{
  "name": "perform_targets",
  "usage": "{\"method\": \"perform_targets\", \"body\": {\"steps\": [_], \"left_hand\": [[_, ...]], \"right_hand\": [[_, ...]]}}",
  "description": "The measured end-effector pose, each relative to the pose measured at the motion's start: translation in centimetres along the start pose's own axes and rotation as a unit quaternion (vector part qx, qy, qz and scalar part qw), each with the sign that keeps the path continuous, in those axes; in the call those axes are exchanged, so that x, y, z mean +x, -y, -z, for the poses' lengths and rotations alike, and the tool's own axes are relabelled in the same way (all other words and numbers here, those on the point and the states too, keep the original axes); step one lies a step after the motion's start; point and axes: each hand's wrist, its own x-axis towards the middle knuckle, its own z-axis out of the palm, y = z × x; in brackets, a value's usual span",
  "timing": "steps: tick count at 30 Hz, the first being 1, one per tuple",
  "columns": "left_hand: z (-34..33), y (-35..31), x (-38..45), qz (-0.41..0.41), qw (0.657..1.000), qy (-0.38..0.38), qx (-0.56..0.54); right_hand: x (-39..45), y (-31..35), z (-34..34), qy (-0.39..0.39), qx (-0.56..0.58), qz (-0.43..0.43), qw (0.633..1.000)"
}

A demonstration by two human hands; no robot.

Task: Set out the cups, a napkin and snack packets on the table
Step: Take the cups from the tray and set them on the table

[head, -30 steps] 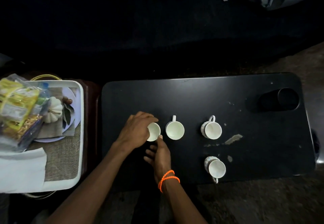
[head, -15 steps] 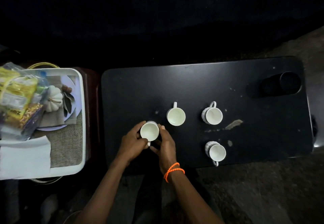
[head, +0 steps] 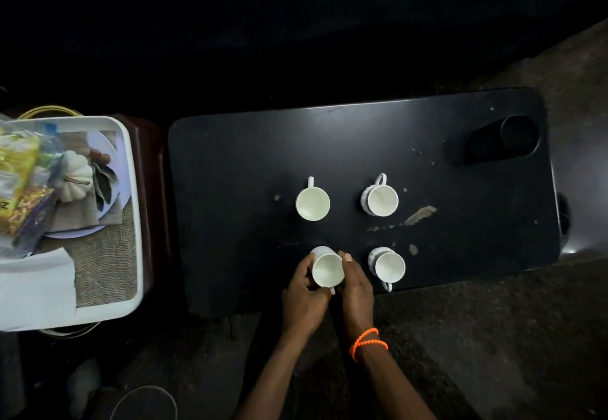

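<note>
We hold one white cup [head: 327,271] between our left hand [head: 304,298] and right hand [head: 357,288], both curled around it. It sits on the black worktop [head: 230,173]. Just right of the right hand stands another cup [head: 389,266].

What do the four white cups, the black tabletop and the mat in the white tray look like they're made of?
The four white cups, such as the smooth far-left one, look like glazed ceramic: pale, glossy interiors. The black tabletop seems painted or laminated board; chipped patches show lighter material. The brown mat in the white tray shows a coarse, burlap-like weave.
</note>
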Motion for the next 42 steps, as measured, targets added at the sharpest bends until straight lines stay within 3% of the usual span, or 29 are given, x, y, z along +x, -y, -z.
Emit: {"method": "perform_targets", "body": {"steps": [13, 16, 19, 22, 25, 29, 33, 37, 42], "left_hand": [[-0.6, 1.1, -0.5, -0.007, 0.999, -0.017, 0.036], [-0.6, 0.9, -0.4, -0.016, 0.996, -0.032, 0.082], [-0.8, 0.6, -0.6, -0.043, 0.986, -0.057, 0.151], [-1.4, 0.3, -0.7, -0.086, 0.978, -0.053, 0.180], [-2.2, 0.1, -0.5, -0.115, 0.963, -0.057, 0.237], [-2.8, 0.4, -0.1, -0.138, 0.935, -0.081, 0.316], [-2.8, 0.5, 0.1, -0.142, 0.931, -0.088, 0.325], [-2.2, -0.9, 0.5, -0.139, 0.941, -0.132, 0.277], [-0.5, -5.8, 3.4, -0.187, 0.935, -0.216, 0.211]], "right_hand": [[-0.7, -0.5, 1.2, -0.004, -0.065, 0.004, 0.998], [-0.9, -0.2, 1.6, -0.013, -0.134, 0.035, 0.990], [-1.0, 0.6, 3.1, -0.079, -0.227, 0.147, 0.960], [-0.1, 1.8, 6.0, -0.153, -0.296, 0.282, 0.900], [1.7, 2.8, 8.4, -0.167, -0.411, 0.304, 0.843], [3.4, 2.6, 9.2, -0.108, -0.458, 0.243, 0.848], [4.4, 2.6, 9.1, -0.085, -0.468, 0.238, 0.847], [5.3, 5.0, 7.8, -0.148, -0.427, 0.266, 0.851], [8.1, 10.4, 4.4, -0.108, -0.379, 0.302, 0.868]]}}
